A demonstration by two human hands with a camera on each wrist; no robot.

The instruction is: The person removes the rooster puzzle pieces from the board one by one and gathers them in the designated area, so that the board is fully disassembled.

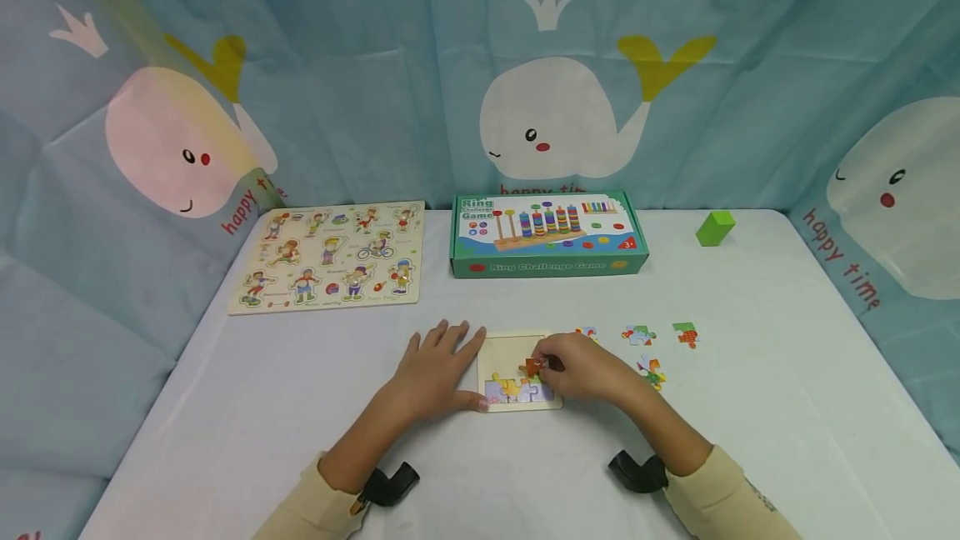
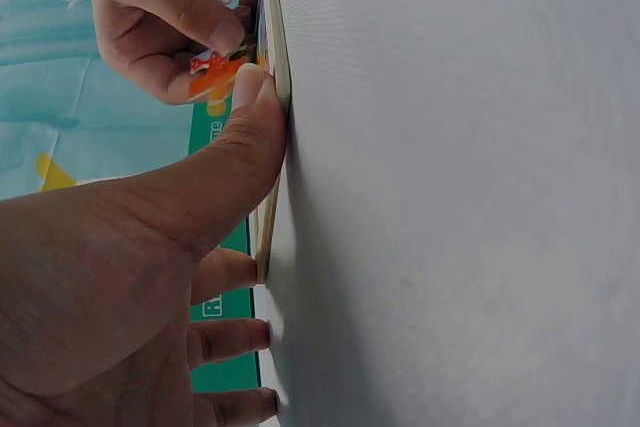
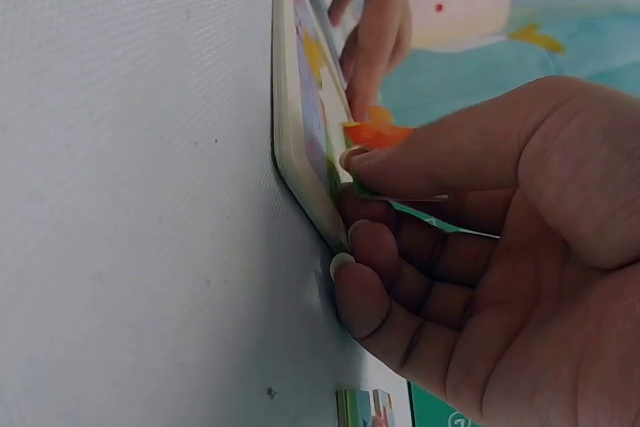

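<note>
A small wooden puzzle tray lies in front of me, with joined pieces in purple and yellow along its near side. My left hand rests at the tray's left edge with fingers spread, its thumb on the near corner. Between thumb and fingers my right hand pinches an orange jigsaw piece, over the right part of the tray. In the left wrist view that orange piece is tilted. The right wrist view shows my other right fingers curled by the tray rim.
Right of the tray lie several loose jigsaw pieces, one partly hidden by my right hand. Behind stand a green Ring Challenge Game box and a picture puzzle board. A green block sits at the back right.
</note>
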